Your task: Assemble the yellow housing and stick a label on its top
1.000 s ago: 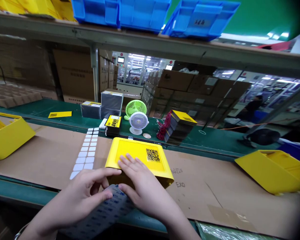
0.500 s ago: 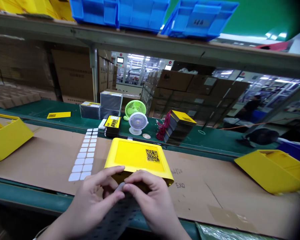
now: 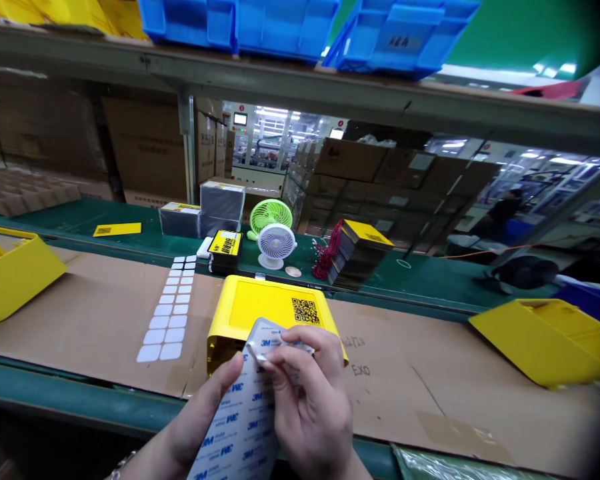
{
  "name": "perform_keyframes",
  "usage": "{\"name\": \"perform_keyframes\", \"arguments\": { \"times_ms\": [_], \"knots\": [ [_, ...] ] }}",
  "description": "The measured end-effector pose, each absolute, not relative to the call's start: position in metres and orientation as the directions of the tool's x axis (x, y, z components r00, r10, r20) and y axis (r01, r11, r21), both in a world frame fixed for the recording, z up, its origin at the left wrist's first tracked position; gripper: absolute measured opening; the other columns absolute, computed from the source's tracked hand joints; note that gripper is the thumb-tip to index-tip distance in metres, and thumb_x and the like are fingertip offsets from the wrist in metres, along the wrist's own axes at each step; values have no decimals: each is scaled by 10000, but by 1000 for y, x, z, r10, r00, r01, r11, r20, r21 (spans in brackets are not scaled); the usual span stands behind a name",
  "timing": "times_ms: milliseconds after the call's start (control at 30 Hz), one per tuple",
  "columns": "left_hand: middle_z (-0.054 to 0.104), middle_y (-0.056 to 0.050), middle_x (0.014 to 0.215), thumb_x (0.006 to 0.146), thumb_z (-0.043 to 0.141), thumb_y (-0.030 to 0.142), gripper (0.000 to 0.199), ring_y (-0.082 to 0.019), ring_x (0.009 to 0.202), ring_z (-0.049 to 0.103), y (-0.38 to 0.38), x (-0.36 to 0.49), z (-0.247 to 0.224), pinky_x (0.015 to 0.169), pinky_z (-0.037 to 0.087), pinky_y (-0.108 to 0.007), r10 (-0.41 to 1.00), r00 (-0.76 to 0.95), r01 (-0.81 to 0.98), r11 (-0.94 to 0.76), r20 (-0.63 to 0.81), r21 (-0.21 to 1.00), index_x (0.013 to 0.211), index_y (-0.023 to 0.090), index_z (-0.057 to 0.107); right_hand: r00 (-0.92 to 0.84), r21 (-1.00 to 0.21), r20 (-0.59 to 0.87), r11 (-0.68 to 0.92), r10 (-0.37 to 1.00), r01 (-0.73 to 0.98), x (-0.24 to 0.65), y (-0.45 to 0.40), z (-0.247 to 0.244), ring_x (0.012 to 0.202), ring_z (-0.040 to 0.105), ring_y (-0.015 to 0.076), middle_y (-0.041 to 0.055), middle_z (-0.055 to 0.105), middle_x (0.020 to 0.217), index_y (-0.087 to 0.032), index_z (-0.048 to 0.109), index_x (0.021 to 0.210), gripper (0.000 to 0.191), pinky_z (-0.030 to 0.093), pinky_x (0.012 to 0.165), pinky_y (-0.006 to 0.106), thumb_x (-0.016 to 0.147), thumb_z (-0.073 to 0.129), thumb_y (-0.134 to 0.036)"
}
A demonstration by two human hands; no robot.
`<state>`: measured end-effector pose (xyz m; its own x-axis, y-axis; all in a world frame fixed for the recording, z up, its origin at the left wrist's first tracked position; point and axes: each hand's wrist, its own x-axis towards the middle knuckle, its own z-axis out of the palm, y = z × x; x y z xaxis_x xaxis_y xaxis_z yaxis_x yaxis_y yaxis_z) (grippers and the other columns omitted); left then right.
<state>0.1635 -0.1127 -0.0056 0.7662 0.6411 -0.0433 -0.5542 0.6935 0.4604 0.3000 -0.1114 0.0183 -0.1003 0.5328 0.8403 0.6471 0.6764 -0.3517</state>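
My left hand [image 3: 200, 403] is closed along the left edge of an adhesive sheet [image 3: 235, 433] with a 3M-printed backing, which tilts up toward me. With thumb and fingers pinched, my right hand [image 3: 315, 393] is at the sheet's upper part, where a small white curl of backing [image 3: 257, 351] lifts near the top corner. Some of its fingertips are hidden behind the sheet. Just beyond both hands sits a yellow housing [image 3: 263, 303] with a QR code on top; the sheet overlaps its front.
White rounded stickers [image 3: 167, 321] lie in two columns on the cardboard [image 3: 90, 307]. Yellow housings [image 3: 545, 340] stand on either side. Behind are a white fan [image 3: 276, 243], a green fan [image 3: 270, 215] and stacked cards [image 3: 363, 257]. Blue bins [image 3: 287, 27] line the shelf above.
The sheet has come up and turned, so its printed backing faces me. My right hand has moved to its upper corner, and a white curl now shows there. My left hand has slid lower.
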Motion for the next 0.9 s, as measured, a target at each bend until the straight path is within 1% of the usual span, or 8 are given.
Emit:
{"name": "perform_keyframes", "arguments": {
  "times_ms": [267, 400, 533, 633, 700, 767, 833, 900],
  "knots": [
    [611, -89, 1152, 838, 438, 563, 551, -280, 1135, 497, -121, 164, 3, 985, 334, -416, 747, 657, -450, 498, -103, 741, 1231, 189, 531, -62, -410, 769, 565, 637, 716, 302, -112, 25, 982, 473, 219, 79, 517, 990, -172, 541, 975, 147, 383, 905, 438, 828, 546, -168],
    [603, -89, 1169, 869, 415, 520, 519, -267, 1139, 492, -123, 160, 7, 1018, 301, -411, 786, 606, -413, 443, -123, 796, 1247, 180, 516, -78, -463, 727, 570, 683, 679, 300, -115, 24, 954, 476, 210, 74, 505, 974, -179, 513, 943, 101, 389, 877, 422, 842, 510, -178],
    [604, -101, 1166, 870, 417, 513, 536, -277, 1141, 498, -124, 164, 11, 1032, 284, -437, 752, 646, -455, 516, -129, 726, 1273, 167, 489, -99, -504, 704, 593, 704, 628, 300, -114, 21, 984, 467, 215, 86, 484, 1004, -178, 492, 870, 35, 400, 837, 403, 851, 472, -157],
    [602, -115, 1168, 845, 466, 507, 569, -298, 1158, 492, -122, 172, 16, 1036, 284, -448, 721, 692, -554, 561, -34, 615, 1290, 151, 468, -70, -422, 800, 642, 596, 640, 305, -115, 19, 1065, 443, 255, 119, 467, 1099, -172, 489, 833, 54, 359, 887, 470, 849, 448, -140],
    [592, -134, 1184, 824, 462, 552, 634, -323, 1175, 475, -115, 175, 21, 1041, 278, -461, 752, 656, -664, 535, 64, 522, 1297, 129, 457, -103, -391, 846, 740, 523, 548, 312, -119, 17, 1046, 477, 260, 121, 498, 1085, -177, 478, 825, 68, 375, 886, 494, 875, 433, -177],
    [572, -144, 1215, 808, 408, 623, 708, -342, 1193, 453, -103, 172, 26, 1042, 275, -478, 794, 593, -751, 487, 131, 446, 1313, 127, 434, -130, -450, 841, 812, 525, 372, 325, -126, 11, 925, 549, 227, 82, 564, 947, -190, 472, 855, 88, 445, 837, 468, 910, 424, -241],
    [544, -150, 1252, 799, 355, 667, 756, -351, 1214, 430, -87, 164, 32, 1045, 264, -499, 838, 517, -813, 418, 173, 406, 1339, 138, 395, 2, -572, 805, 777, 593, 262, 345, -133, 2, 775, 583, 186, 20, 575, 758, -205, 471, 889, 99, 500, 774, 414, 923, 434, -290],
    [507, -158, 1294, 804, 318, 678, 775, -348, 1240, 402, -72, 153, 36, 1051, 243, -515, 874, 437, -859, 336, 212, 386, 1371, 151, 337, 306, -709, 704, 658, 641, 252, 373, -141, -8, 691, 579, 157, -15, 553, 667, -213, 481, 897, 96, 520, 705, 338, 911, 476, -307]
  ]
}}
